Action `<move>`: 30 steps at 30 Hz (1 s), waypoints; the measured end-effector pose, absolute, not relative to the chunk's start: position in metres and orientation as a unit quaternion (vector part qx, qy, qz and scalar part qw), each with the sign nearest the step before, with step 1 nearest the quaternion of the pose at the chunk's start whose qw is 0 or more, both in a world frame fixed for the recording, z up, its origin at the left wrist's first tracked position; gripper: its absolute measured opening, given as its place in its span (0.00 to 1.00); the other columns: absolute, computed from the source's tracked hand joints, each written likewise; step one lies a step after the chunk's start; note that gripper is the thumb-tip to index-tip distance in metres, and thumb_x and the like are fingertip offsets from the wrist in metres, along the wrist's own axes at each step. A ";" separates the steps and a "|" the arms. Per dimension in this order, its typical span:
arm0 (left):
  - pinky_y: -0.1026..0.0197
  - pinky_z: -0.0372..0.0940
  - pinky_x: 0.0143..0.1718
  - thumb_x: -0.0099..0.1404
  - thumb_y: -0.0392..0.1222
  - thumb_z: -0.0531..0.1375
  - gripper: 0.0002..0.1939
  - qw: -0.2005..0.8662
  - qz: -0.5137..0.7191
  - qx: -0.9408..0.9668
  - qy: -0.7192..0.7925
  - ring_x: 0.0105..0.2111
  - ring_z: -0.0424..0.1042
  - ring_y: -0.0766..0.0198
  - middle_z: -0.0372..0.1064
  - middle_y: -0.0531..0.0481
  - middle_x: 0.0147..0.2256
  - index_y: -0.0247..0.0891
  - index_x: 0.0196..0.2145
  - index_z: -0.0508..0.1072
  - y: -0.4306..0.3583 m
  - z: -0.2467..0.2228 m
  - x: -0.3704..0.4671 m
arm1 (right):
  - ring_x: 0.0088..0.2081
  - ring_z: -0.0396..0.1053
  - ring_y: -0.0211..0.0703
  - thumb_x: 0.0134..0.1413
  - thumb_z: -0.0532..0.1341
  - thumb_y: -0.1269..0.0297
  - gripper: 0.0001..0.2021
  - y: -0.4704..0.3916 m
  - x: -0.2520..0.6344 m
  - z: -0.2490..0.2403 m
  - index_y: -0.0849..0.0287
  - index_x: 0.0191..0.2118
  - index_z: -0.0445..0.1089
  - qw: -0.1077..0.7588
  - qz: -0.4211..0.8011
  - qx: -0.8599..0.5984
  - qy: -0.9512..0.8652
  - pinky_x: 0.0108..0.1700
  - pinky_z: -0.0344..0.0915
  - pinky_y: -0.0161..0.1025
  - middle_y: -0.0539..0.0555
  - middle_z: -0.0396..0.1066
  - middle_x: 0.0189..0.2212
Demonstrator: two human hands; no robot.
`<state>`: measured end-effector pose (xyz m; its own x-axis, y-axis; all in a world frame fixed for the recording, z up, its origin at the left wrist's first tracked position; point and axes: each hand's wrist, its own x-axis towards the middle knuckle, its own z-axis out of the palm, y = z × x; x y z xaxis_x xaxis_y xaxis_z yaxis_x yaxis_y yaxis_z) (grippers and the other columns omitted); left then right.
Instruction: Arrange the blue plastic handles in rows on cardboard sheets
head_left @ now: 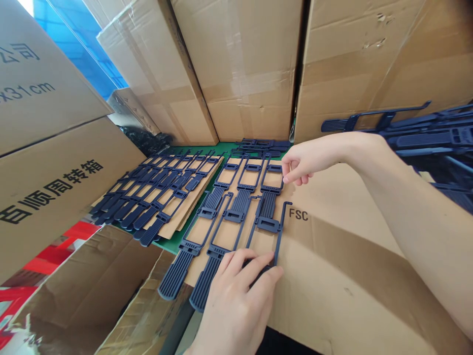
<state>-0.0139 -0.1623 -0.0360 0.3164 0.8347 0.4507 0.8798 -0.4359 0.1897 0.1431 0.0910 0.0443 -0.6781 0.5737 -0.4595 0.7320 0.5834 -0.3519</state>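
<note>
Dark blue bracket (268,225), near the middle of the frame, lying flat on a large cardboard sheet (354,246), just left of the black print "FSC" (298,215). To its right, wide room over the brown surface, as far as the lower right of the frame, with a slanting shadow across. At the right edge, higher up, limited by a bracket heap (428,140). Behind, closed off by tall cartons (251,64) along the top of the frame, with a small bracket stack (262,145) before them. To the left, only narrow gaps between neighbour brackets (234,215), then a strip of green tabletop (170,244), and more bracket rows (148,192) at centre left. At the lower left, below the tabletop edge, an open carton (84,281).

Lower part of the dark blue bracket partly hidden under the fingers of the left hand (240,296), at bottom centre. With these fingers slightly bent and a little spread, thumb towards the right side; cannot tell if really gripping or only resting. Bent rod end of the same bracket pointing up and right, well beyond these fingers. Above it, fingers of the right hand (301,160) curled inward, close beside the right rod of an upper bracket (272,189); cannot tell if pinching it or only near.
</note>
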 end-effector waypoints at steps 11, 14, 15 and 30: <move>0.49 0.69 0.41 0.65 0.28 0.54 0.14 0.044 -0.216 -0.811 -0.542 0.42 0.70 0.55 0.71 0.45 0.52 0.38 0.46 0.73 -0.165 -0.036 -0.021 | 0.37 0.74 0.47 0.52 0.62 0.55 0.10 0.090 0.143 0.046 0.56 0.34 0.72 0.142 -0.248 0.387 0.877 0.38 0.67 0.39 0.54 0.77 0.32; 0.49 0.69 0.40 0.65 0.29 0.54 0.15 0.042 -0.211 -0.815 -0.539 0.42 0.69 0.55 0.72 0.44 0.52 0.37 0.46 0.73 -0.164 -0.037 -0.022 | 0.36 0.74 0.46 0.51 0.63 0.56 0.10 0.087 0.140 0.045 0.55 0.36 0.74 0.140 -0.294 0.331 0.886 0.38 0.67 0.39 0.52 0.77 0.32; 0.50 0.69 0.40 0.65 0.29 0.54 0.14 0.041 -0.211 -0.816 -0.537 0.41 0.69 0.55 0.72 0.44 0.52 0.37 0.47 0.73 -0.163 -0.037 -0.023 | 0.36 0.75 0.46 0.51 0.63 0.56 0.11 0.084 0.137 0.045 0.55 0.37 0.74 0.149 -0.321 0.301 0.886 0.39 0.67 0.39 0.52 0.77 0.32; 0.50 0.68 0.37 0.65 0.28 0.54 0.15 0.027 -0.216 -0.820 -0.529 0.40 0.66 0.55 0.72 0.44 0.52 0.35 0.46 0.74 -0.158 -0.037 -0.019 | 0.26 0.71 0.40 0.52 0.62 0.60 0.08 0.074 0.112 0.025 0.58 0.31 0.74 0.239 -0.365 0.242 0.866 0.32 0.66 0.37 0.49 0.71 0.19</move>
<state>-0.0194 -0.1583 -0.0375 0.3462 0.8561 0.3837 0.8797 -0.4383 0.1842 0.1124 0.0744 0.0251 -0.7683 0.2453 -0.5912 0.5945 0.6159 -0.5170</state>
